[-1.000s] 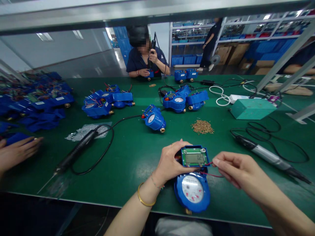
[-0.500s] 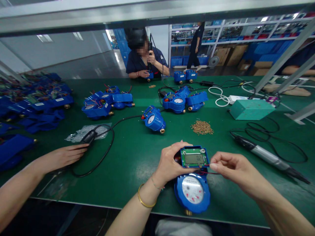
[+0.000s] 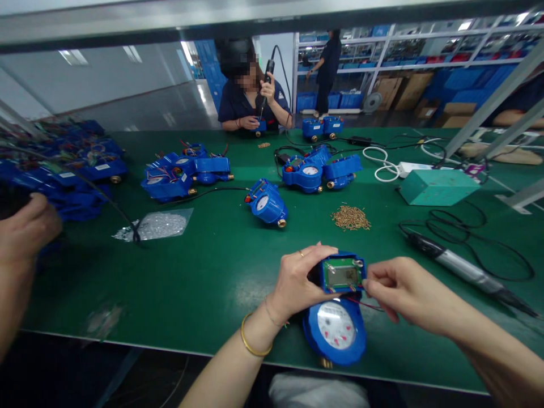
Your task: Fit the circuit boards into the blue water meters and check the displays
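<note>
The blue water meter (image 3: 335, 328), landmark for all that follows, sits at the near edge of the green counter (image 3: 212, 272), its round dial facing up toward the wearer. The left hand (image 3: 295, 280) comes at it from the left, fingers wrapped around its upper housing, which frames a green display board (image 3: 343, 274). The right hand (image 3: 395, 286) is on its right side, fingers pinching red wiring (image 3: 369, 305) by the housing's lower right corner; a length of it trails below that hand.

Just beyond the meter is a heap of brass-coloured screws (image 3: 351, 218); beyond and to its left lies another blue meter (image 3: 267, 204). To its right rests a silver-and-black electric screwdriver (image 3: 465, 269). Well to its left are a clear bag (image 3: 164, 225) of small parts and, farther out, another person's arm (image 3: 12, 283).
</note>
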### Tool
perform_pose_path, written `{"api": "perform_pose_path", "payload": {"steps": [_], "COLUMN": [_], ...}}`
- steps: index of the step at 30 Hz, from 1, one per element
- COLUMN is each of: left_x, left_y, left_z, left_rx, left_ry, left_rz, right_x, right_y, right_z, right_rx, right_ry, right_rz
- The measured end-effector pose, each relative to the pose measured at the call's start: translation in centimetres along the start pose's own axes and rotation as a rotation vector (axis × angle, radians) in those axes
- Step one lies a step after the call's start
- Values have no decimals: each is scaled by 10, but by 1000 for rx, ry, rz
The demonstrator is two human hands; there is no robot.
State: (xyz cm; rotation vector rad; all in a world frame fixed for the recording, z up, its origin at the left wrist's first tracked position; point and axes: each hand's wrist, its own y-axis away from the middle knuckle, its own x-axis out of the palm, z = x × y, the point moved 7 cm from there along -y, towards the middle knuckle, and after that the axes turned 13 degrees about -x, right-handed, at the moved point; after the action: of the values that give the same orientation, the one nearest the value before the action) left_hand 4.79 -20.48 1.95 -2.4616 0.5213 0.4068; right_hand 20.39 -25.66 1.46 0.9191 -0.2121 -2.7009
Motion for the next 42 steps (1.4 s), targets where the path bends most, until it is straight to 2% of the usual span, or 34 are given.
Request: {"api": "perform_pose_path", "payload": {"steps": [4,7,10,13,24,28,34,38,42], "left_x": [1,-1,-3,-2,-1,-1,-2,-1,1], "left_y": [1,1,0,-1,-3,-3,-1,0,-2], "left_z": [-1,4,7,5,4,7,16,20,23], "left_rx": [21,-29,-87,-90,-101,-154,-279,-321,-344], "left_ry": [-28,10,53,73,98,149,225,284,292], "left_rz": [15,3,-6,-3,22,10,-2,33,61], "right_x": [0,0,3,1,-5,-2,11,14,8], "right_y": [-1,3,6,9,8,3,-10,-9,-5], "right_z": [1,0,-5,-9,-2,-11,-34,-38,-33], "right_rx": [-21,-32,-49,-85,-134,-185,-345,-399,-453], "right_ry": [83,-5,-236,-403,-376,-436,-644,-613,-529], "right_rz": [-127,-185,-93,-35,-82,-97,-263,-348,-439]}}
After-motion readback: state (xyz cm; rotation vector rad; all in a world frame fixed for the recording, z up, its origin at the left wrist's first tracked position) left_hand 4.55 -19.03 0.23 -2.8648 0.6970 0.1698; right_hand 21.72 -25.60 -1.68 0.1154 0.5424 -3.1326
